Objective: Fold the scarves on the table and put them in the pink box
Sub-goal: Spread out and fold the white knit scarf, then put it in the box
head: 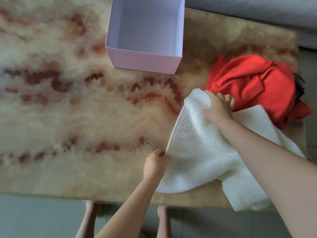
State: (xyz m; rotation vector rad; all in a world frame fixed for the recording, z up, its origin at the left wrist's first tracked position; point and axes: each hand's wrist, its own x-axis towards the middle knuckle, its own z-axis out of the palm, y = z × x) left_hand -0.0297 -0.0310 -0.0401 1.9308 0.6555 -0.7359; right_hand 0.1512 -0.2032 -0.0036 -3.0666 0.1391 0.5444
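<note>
A white knitted scarf (197,143) lies on the right part of the marbled table (68,109), its ribbed end hanging over the near edge. My left hand (157,162) pinches the scarf's near left corner. My right hand (218,107) grips the far corner, lifted a little off the table. A crumpled red scarf (253,86) sits just behind my right hand. The open pink box (144,62) stands at the far middle with nothing visible inside.
A dark object (299,85) peeks out behind the red scarf at the table's right edge. A grey sofa (257,12) runs along the far side. My bare feet (92,208) and grey floor tiles show below the near edge.
</note>
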